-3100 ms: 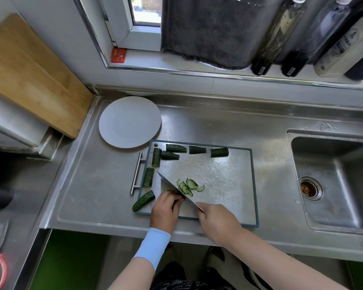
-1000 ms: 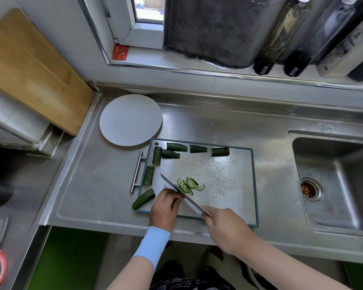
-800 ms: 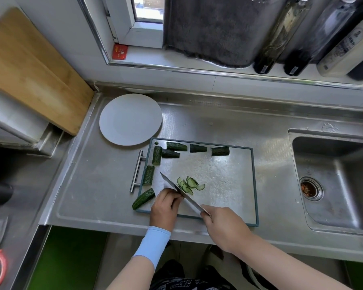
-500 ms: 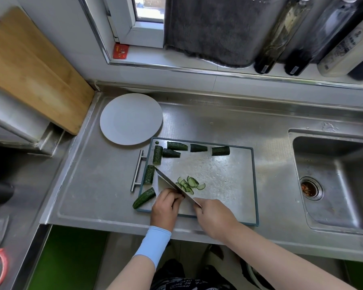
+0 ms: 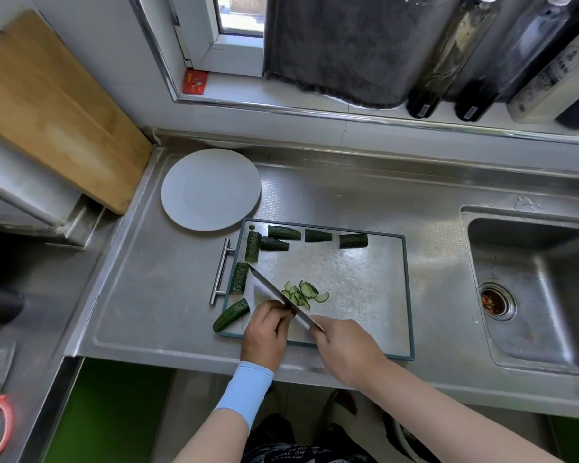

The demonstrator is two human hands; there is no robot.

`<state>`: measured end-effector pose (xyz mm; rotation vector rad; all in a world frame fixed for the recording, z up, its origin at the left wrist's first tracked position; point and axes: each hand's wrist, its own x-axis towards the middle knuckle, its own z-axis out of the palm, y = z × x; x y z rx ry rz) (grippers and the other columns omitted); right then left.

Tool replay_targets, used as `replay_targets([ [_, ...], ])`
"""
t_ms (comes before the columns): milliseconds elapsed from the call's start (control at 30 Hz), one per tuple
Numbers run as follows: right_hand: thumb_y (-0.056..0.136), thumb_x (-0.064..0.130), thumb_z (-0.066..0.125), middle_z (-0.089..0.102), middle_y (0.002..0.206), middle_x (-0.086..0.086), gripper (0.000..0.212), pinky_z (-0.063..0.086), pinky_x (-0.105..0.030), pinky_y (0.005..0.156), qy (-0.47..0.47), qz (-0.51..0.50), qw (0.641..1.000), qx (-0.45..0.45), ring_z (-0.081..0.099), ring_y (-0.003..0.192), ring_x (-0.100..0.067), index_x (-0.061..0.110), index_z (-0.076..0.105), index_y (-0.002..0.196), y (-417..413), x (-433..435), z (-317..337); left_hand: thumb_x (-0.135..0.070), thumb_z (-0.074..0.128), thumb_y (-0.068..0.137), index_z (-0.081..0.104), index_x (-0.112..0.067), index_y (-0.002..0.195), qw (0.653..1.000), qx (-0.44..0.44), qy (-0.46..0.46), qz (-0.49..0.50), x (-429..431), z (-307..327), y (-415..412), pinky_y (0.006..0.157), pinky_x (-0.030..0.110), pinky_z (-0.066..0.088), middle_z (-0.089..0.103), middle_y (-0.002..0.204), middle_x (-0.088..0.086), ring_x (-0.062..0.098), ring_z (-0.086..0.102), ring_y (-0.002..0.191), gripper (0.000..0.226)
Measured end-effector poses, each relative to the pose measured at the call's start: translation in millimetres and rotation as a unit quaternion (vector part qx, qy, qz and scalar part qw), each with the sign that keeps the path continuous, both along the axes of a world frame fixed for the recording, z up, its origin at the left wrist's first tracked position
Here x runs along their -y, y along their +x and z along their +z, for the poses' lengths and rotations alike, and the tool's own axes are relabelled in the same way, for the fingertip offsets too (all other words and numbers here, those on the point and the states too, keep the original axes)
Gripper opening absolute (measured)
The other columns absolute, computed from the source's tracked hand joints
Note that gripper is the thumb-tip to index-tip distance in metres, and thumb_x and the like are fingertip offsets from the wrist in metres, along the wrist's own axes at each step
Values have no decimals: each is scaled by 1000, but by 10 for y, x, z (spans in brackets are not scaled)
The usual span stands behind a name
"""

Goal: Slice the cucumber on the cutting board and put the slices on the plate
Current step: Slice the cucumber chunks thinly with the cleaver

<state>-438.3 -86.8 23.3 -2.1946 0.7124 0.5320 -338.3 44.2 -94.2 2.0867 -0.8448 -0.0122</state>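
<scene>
Seven cucumber chunks [image 5: 284, 232] lie along far + left edges of cutting board [image 5: 365, 295], one overhanging near-left corner. Thin slices [image 5: 303, 292] piled mid-board, just right of knife [image 5: 274, 297] blade. R hand [image 5: 345, 349] wrapped round knife handle, blade tip pointing far-left. L hand [image 5: 264, 332] fingers curled at blade's left side; can't tell what's under them. Plate [image 5: 210, 189] just beyond board's far-left corner.

The left grip [image 5: 264, 332] lies knuckles-up, fingers curled under and tips tucked against the flat of the knife [image 5: 274, 295] — what they pin is hidden. Its wrist wears a pale blue sleeve [image 5: 244, 389], and the forearm rises from below. The right grip [image 5: 345, 349] wraps the knife's handle, back of the hand up, with the bare forearm slanting in from the lower right.
</scene>
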Motion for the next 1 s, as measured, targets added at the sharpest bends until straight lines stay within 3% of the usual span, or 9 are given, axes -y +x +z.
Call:
replay_targets([
  [300,107,35,37,58,69,3,28,37,-29,57,4,6,1000,-8,45,57,-12,29,54,86,-275,58,116,5,75,77,72,-8,84,1000,-18,1,12,3,-1,2,77,23,50,63,90,0,14,61,86,15],
  [833,104,26,38,49,64,7,34,33,-27,53,7,-7,1000,-25,43,58,-12,31,43,71,2,-37,-26,7,74,75,69,-8,81,1000,-19,20,8,2,10,-11,74,17,46,63,91,-1,14,61,87,17],
  [1000,103,27,38,53,69,7,25,41,-31,64,3,-17,1000,-16,52,68,-19,31,49,81,128,-79,-66,3,71,78,69,-8,81,1000,-19,17,6,-1,15,-11,76,16,46,63,92,-1,13,61,87,12],
])
